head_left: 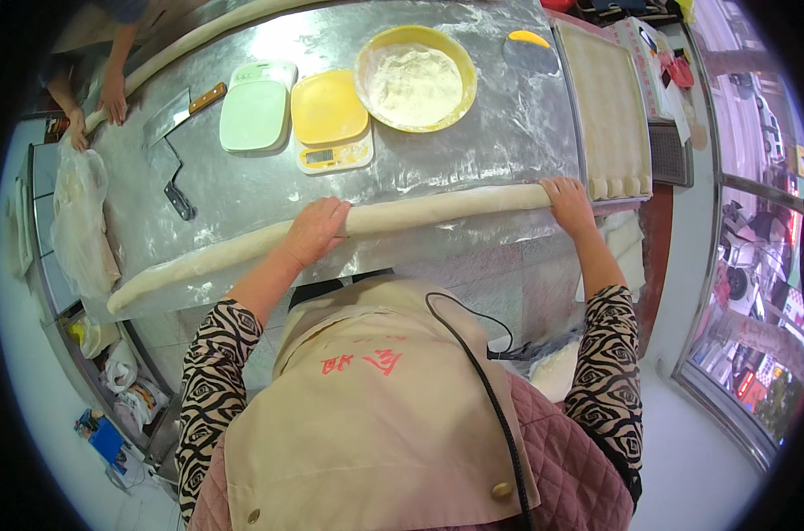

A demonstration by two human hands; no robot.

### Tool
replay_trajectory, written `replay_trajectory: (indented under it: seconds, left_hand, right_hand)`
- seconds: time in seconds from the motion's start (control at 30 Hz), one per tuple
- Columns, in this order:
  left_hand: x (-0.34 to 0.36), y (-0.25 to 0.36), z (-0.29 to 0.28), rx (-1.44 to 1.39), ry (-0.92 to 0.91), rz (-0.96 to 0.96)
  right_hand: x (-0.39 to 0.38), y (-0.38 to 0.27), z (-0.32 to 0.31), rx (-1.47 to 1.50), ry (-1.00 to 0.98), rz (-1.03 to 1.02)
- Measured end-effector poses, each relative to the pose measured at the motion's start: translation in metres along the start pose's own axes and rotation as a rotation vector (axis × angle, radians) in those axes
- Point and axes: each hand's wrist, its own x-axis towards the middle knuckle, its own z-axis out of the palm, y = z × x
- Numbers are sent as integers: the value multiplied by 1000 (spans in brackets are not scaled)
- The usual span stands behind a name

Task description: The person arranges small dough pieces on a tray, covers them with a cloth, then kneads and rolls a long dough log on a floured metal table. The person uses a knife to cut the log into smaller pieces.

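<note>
A long rope of pale dough (446, 207) runs along the near edge of the metal table, thinner and slightly bent at its left end. My left hand (318, 230) lies over the rope left of its middle, fingers together and curved around it. At the rope's right end, my right hand (568, 205) has its fingers curled over the dough. Both palms are hidden from view. Beyond the rope stand a yellow kitchen scale (329, 108), a pale green scale (254, 115) and a yellow bowl (466, 81) of flour.
A cleaver (168, 119) and a black-handled tool (179, 202) lie to the left. A yellow-handled scraper (530, 39) sits far right, beside a tray (616, 106) with dough pieces. Across the table, another person's hands (96, 111) touch a second dough rope (198, 37). Plastic sheeting (81, 221) hangs at left.
</note>
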Motion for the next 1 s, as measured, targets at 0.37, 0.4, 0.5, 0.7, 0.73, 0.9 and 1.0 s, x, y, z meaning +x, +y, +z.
replay_trajectory:
  seconds: [0.37, 0.4, 0.5, 0.7, 0.73, 0.9, 1.0]
  left_hand:
    - [8, 9, 24, -131, 118, 37]
    - [11, 9, 27, -124, 123, 27]
    - [16, 8, 32, -56, 68, -12]
    - [-23, 7, 32, 23, 249, -61]
    - [-38, -2, 29, 34, 279, -74]
    - [-157, -85, 9, 142, 361, -161]
    - [-252, -144, -11, 265, 337, -226]
  right_hand:
    - [-15, 38, 21, 2, -37, 356]
    - [-10, 35, 16, 6, -25, 367]
    - [15, -4, -3, -223, -269, 546]
    - [48, -190, -30, 209, 28, -52]
    - [55, -221, -32, 248, 99, -167]
    - [79, -333, -53, 432, 175, -336]
    - [90, -375, -72, 523, 205, -215]
